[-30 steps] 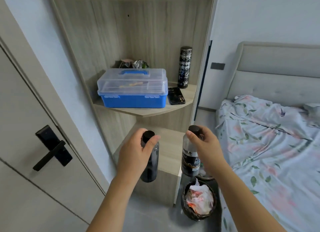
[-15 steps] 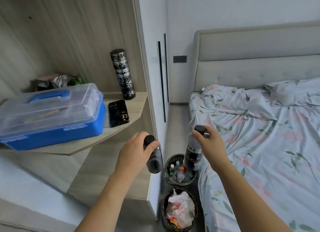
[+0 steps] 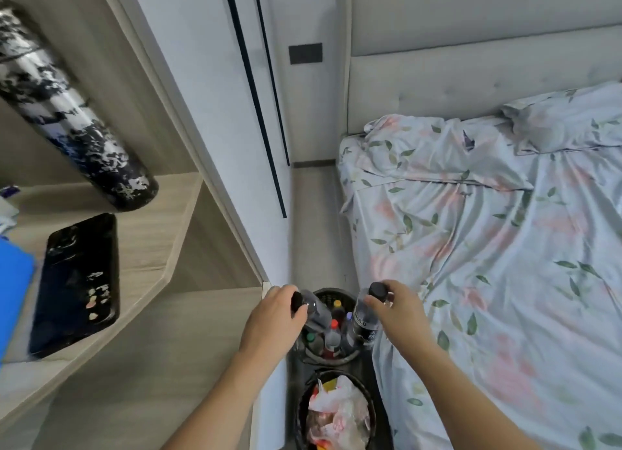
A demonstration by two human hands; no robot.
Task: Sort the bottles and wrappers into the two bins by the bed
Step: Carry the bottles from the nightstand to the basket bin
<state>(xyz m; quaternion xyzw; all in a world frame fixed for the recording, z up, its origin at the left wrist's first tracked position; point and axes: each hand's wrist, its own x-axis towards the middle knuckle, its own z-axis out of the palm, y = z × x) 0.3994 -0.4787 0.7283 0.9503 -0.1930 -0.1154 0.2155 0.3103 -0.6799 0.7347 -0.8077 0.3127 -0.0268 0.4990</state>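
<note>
My left hand [image 3: 271,318] grips a dark bottle [image 3: 314,310] near its black cap, tilted over the far bin [image 3: 328,294]. My right hand [image 3: 400,310] holds a clear labelled bottle [image 3: 365,320] by its black cap, also over that bin. The far bin is a round dark basket with several bottles standing in it. Closer to me sits the near bin [image 3: 301,406], a dark basket filled with crumpled wrappers [image 3: 338,412] and plastic bags. Both bins stand on the floor in the narrow gap between the shelf unit and the bed.
On my left is a wooden corner shelf [image 3: 151,220] carrying a patterned black flask [image 3: 64,113], a black phone [image 3: 77,281] and the edge of a blue box [image 3: 13,291]. The bed [image 3: 488,247] with floral sheets fills the right. A white wardrobe panel [image 3: 208,113] stands behind the bins.
I have moved closer and look further down. Both hands have carried their bottles forward and lower, from in front of the shelf to directly over the far bin.
</note>
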